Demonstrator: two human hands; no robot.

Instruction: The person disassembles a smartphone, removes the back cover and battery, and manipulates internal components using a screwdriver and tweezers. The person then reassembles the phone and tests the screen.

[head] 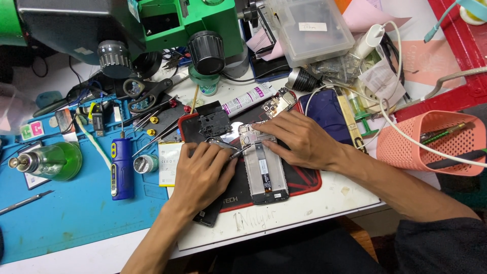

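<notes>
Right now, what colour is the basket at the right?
The basket is salmon pink; the head view shows it.

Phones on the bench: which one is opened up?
The phone under both hands, back off, board and flex cable exposed. The blue phone behind the right hand lies closed.

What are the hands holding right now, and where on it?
The left hand pinches metal tweezers near their rear end. The right hand presses on the top of the opened phone.
</notes>
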